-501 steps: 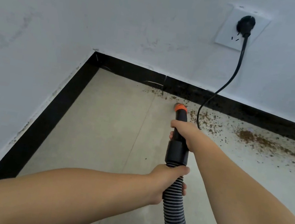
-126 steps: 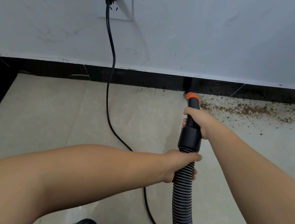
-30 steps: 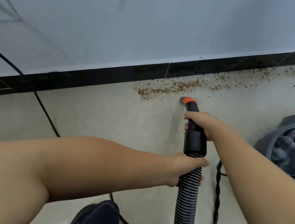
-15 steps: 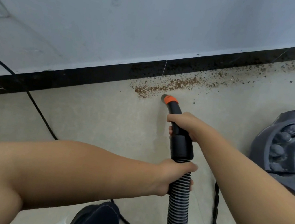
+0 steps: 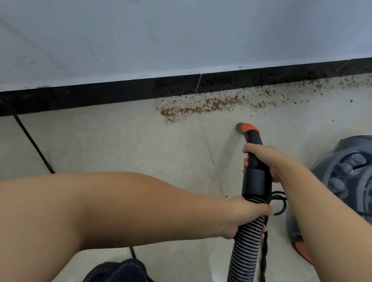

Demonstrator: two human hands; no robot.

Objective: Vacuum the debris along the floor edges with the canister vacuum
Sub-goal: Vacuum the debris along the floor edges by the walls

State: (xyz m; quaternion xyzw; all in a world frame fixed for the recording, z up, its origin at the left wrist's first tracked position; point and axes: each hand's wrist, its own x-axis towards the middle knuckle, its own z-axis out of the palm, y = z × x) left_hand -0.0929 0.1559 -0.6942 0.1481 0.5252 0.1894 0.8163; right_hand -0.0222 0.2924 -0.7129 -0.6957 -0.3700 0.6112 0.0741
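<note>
Lower centre of frame: a dark shoe (image 5: 116, 279) and black cord (image 5: 36, 146) trailing across the tile. Just above it the left hand (image 5: 244, 217) is wrapped round the ribbed hose (image 5: 243, 263) right below the black cuff, fingers curled tight on it; right hand (image 5: 264, 161) grips the black handle tube higher up, thumb over the top, fingers round the far side. Change vs half a sec ago: nozzle (image 5: 244, 128) has swung to the right & sits a bit back from the dirt, whereas it was nearly touching the left end of the brown pile; also the canister (image 5: 351, 178) shows more at right edge of frame, so view has panned right. Pile's left end looks the same as before, so prob. nothing sucked up in that beat; I'd judge this as a reposition before the next pass, w/ most of the edge strip left to do. Nozzle itself: orange collar, grey mouth turned left/down, hovering close to or on the tile, can't tell which. Further up, debris (image 5: 199, 109) = reddish-brown crumbs, densest in centre frame just beside the black skirting (image 5: 91, 96), thinning to scattered specks toward upper right along the wall line. Left of the pile the tile by the skirting looks clean. Pale wall (image 5: 173, 19) fills the top
</note>
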